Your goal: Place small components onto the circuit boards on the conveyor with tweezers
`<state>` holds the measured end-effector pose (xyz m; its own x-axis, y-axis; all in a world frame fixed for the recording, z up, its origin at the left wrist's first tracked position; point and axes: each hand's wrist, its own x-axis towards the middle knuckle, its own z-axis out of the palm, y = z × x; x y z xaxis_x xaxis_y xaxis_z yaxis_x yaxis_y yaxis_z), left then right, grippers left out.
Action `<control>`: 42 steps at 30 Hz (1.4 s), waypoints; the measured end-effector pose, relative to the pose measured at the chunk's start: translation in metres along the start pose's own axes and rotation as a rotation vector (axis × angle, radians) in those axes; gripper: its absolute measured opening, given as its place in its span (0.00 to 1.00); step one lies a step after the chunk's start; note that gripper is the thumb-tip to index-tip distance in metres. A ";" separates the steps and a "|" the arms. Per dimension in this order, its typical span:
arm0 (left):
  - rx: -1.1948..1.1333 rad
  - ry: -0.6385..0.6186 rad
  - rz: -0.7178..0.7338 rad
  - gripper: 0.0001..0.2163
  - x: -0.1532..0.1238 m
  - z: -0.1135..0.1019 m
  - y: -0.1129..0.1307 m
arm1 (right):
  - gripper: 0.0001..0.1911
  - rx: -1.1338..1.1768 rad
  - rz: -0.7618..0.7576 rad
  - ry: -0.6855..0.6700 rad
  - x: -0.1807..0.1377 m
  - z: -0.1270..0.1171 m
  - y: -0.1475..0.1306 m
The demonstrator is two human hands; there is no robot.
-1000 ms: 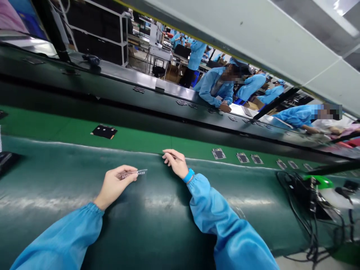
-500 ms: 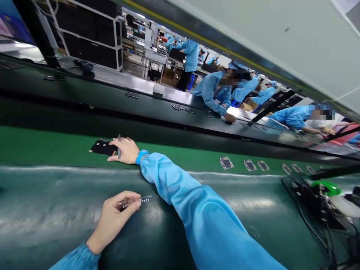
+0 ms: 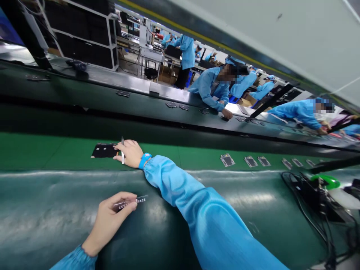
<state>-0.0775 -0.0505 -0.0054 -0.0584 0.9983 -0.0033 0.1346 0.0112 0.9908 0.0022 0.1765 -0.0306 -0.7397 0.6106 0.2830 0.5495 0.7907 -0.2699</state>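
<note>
Near the bottom, my left hand [image 3: 108, 219] pinches a thin clear sheet [image 3: 141, 200] with rows of small white squares. It hovers over the dark green bench mat. Stretched across the belt, my right hand [image 3: 132, 153] has a pair of tweezers [image 3: 122, 152] tucked in its fingers. Its fingertips and thumb reach the right edge of a black-covered circuit board [image 3: 104, 151], partly hiding that edge. Two small white squares show on the board's black face. Whether the fingers grip the board or only touch it, I cannot tell.
Several circuit boards [image 3: 227, 160] lie along the green belt [image 3: 67, 150] to the right. Cables and a black device [image 3: 317, 198] with a green ring-shaped item [image 3: 327, 180] crowd the right of the bench. Across the line, a co-worker [image 3: 212, 88] handles boards. A sloping panel [image 3: 253, 33] hangs overhead.
The view has shifted slightly. My right hand stays at the board's right edge, and the tweezers have turned a little in its fingers. My left hand still holds the clear sheet.
</note>
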 end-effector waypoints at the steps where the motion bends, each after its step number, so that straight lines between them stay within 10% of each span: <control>1: -0.001 0.000 0.000 0.12 0.000 0.000 0.000 | 0.21 -0.012 0.000 -0.012 -0.002 -0.001 -0.001; 14: -0.037 -0.011 0.041 0.11 0.001 0.002 -0.001 | 0.20 0.198 0.118 0.328 -0.093 -0.119 0.025; 21: -0.026 0.008 0.026 0.13 0.001 -0.001 0.000 | 0.22 0.230 0.065 0.056 -0.082 -0.079 0.008; 28: 0.008 0.017 -0.005 0.14 -0.001 -0.003 -0.007 | 0.29 0.995 0.339 0.168 -0.147 -0.094 0.008; 33: 0.019 0.046 -0.020 0.18 0.001 0.004 -0.001 | 0.35 1.012 0.548 0.241 -0.199 -0.126 0.025; 42: 0.024 0.006 0.028 0.13 0.030 0.042 0.003 | 0.24 1.433 0.626 0.463 -0.200 -0.122 0.021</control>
<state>-0.0368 -0.0177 -0.0083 -0.0602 0.9979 0.0256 0.1602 -0.0156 0.9870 0.2090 0.0761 0.0189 -0.2340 0.9718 -0.0285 -0.2842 -0.0964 -0.9539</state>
